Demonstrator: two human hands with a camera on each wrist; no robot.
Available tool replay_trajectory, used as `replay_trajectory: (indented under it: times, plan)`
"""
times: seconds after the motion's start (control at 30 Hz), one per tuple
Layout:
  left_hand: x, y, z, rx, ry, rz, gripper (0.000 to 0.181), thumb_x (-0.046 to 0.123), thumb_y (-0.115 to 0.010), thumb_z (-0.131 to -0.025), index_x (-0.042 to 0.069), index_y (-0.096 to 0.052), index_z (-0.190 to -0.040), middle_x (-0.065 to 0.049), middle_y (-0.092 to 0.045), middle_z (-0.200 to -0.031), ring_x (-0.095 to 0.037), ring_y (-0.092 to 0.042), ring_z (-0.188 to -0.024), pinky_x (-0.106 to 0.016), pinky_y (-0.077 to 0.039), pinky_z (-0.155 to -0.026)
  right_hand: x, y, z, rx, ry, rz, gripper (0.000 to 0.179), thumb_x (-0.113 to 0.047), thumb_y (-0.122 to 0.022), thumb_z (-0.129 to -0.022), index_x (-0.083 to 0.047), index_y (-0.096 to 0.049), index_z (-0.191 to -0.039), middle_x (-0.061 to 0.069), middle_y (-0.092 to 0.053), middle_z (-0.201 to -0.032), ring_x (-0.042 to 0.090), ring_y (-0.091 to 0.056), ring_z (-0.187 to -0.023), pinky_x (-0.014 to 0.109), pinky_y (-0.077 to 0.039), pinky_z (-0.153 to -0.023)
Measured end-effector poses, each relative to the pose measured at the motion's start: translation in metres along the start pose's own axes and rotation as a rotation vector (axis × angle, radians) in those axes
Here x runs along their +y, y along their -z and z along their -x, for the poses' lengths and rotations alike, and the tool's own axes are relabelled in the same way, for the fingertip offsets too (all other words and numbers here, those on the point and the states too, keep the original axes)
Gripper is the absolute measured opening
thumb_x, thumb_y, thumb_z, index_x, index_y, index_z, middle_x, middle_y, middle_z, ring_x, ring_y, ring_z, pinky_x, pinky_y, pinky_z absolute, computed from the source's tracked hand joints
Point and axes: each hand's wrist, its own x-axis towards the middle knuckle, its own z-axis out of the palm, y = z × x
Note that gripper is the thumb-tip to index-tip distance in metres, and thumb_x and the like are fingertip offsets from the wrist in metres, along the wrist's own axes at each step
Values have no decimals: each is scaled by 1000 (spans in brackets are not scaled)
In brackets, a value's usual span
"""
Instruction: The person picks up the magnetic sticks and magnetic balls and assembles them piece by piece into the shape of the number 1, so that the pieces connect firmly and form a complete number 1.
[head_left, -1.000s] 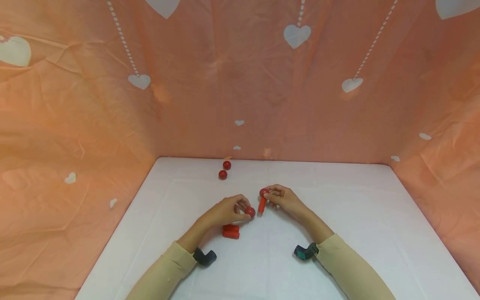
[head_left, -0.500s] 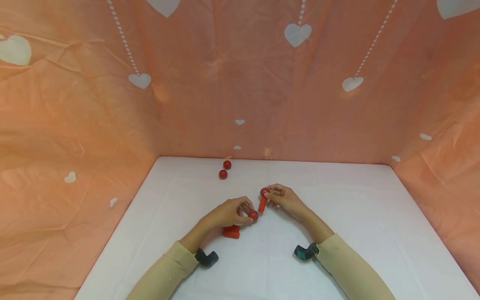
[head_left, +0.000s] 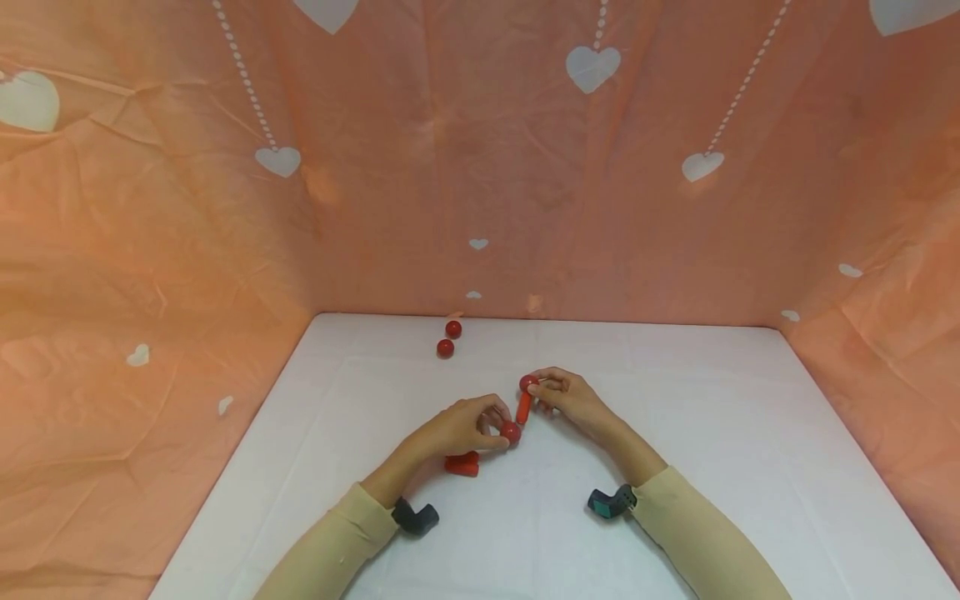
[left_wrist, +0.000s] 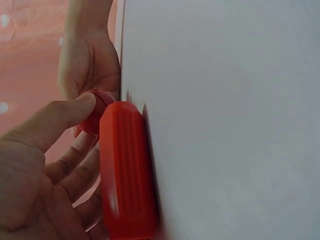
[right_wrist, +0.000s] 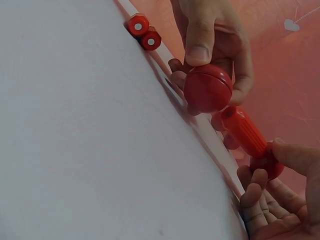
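Note:
Between thumb and fingers, my left hand (head_left: 467,423) pinches a glossy red ball (head_left: 510,432); a seam line and a small nub show on it in the right wrist view. Opposite, my right hand (head_left: 572,398) pinches a second red ball (head_left: 528,383) with a ridged red rod (head_left: 523,407) sticking out of it toward the left hand. The rod's free end, with a hole in it (right_wrist: 229,113), is close to the left hand's ball; whether they touch I cannot tell. Below the left hand lie two more red rods (head_left: 462,464), partly covered by it; one looms large in the left wrist view.
Two loose red balls (head_left: 446,348) stand near the back edge of the white table (head_left: 675,433), left of centre. An orange cloth with white hearts (head_left: 525,183) hangs behind and at both sides. Each wrist wears a dark camera (head_left: 612,502).
My left hand has shifted slightly right and nearer to me, bringing its ball close to the rod's free end. My right hand with ball and rod has stayed nearly still.

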Motion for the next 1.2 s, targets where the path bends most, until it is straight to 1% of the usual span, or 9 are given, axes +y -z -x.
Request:
replay_trajectory:
  times: [0.23,0.5,0.83,1.1,1.2]
  plan:
    - [-1,-1,-2,0,-33,14,32,27,-86,-94,25,-66,-118,8,-75,-110,-12,-65,-87,-29,-55,-77,-4,0,3,-4,-21,-3,38,-26,-73,-104,-3,-67,-133,6,-75,-93,17,-63,-79,27,-52,-71]
    - [0,-1,-1,7,-19,27,32,28,-86,-94,24,-66,-120,6,-74,-111,-13,-65,-88,-29,-56,-77,-6,0,5,-6,-40,7,40,-29,-73,-104,-3,-67,-135,9,-76,-97,19,-63,-84,28,-53,-73]
    - [1,1,-2,-5,-43,35,32,30,-84,-95,24,-64,-120,6,-75,-110,-12,-65,-94,-31,-56,-86,-5,0,4,2,-40,6,40,-29,-73,-104,-4,-67,-135,8,-76,-96,18,-64,-82,28,-52,-72]
    - [-1,1,-1,9,-33,55,33,30,-84,-96,24,-65,-122,4,-75,-114,-14,-68,-100,-36,-58,-93,-5,1,3,7,-52,-4,41,-30,-73,-104,-4,-67,-136,6,-74,-94,18,-62,-81,27,-52,-71]
    - [-4,1,-2,23,-25,66,33,32,-84,-96,25,-66,-123,6,-74,-113,-14,-67,-99,-36,-58,-92,-7,0,3,23,-56,14,40,-29,-73,-104,-3,-68,-135,7,-72,-92,18,-61,-78,27,-52,-69]
